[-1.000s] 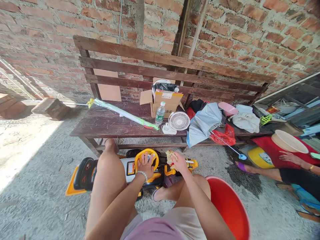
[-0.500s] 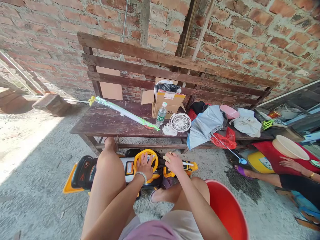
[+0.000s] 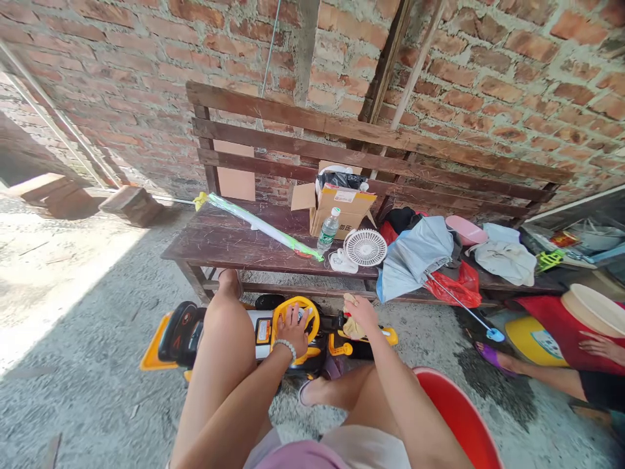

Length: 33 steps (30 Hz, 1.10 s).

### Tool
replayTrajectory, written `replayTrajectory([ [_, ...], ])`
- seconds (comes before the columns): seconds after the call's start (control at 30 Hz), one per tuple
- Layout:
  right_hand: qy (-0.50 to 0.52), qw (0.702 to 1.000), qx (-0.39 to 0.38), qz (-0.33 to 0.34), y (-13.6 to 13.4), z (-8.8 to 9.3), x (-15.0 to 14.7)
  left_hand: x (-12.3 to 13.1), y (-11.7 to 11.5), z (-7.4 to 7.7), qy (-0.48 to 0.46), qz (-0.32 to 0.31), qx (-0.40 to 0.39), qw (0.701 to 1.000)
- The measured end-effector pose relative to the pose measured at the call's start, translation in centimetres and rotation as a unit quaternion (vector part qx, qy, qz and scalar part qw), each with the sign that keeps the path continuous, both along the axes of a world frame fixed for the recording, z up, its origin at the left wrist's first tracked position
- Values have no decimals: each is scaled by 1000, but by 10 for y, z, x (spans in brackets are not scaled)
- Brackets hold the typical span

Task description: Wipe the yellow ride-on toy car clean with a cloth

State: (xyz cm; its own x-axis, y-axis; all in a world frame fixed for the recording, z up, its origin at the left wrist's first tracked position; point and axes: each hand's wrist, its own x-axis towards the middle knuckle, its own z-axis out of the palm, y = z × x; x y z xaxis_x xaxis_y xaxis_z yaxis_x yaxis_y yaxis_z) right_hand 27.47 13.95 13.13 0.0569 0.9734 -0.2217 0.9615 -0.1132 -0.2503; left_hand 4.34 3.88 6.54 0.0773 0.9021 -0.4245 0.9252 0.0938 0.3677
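A yellow, black and white toy ride-on car (image 3: 180,335) lies on the concrete floor in front of my knees. My left hand (image 3: 293,329) grips its yellow steering wheel (image 3: 312,312), a bead bracelet on the wrist. My right hand (image 3: 361,314) is closed on a crumpled yellowish cloth (image 3: 352,326) pressed against the front of the car, beside the steering wheel.
A dark wooden bench (image 3: 234,244) against the brick wall carries a cardboard box (image 3: 342,208), a water bottle (image 3: 329,230), a small white fan (image 3: 365,247), a grey umbrella (image 3: 415,257) and clothes. A red basin (image 3: 459,417) stands by my right leg. Another person's arm (image 3: 603,345) is at far right.
The view has swung left, so everything sits further right in frame. My right hand with the cloth has shifted slightly on the car's front. My left hand stays on the steering wheel.
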Motion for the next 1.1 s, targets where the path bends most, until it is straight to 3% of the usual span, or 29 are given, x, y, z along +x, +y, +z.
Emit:
replayTrajectory([
  [0.13,-19,990,-15,136,-3,16,-11,3,0,0,3,9,-1,1000],
  [0.2,-55,975,-26,216,-7,17,-29,4,0,1,5,10,-3,1000],
  [0.27,-97,963,-49,247,-10,11,-50,4,0,2,0,8,-11,1000],
  [0.47,-165,954,-111,222,-8,-13,-92,-1,-1,4,-12,0,-17,1000],
  [0.6,-157,951,-112,241,-4,-23,-90,-1,-1,1,-16,-2,-16,1000],
  [0.73,-108,971,-108,185,11,-26,-84,1,0,-1,-13,3,-25,1000],
  [0.93,-62,986,-105,113,42,-21,-60,0,-1,-1,-17,3,-14,1000],
  [1.1,-6,998,-54,35,41,-12,-13,1,-1,4,-3,-1,-23,1000],
])
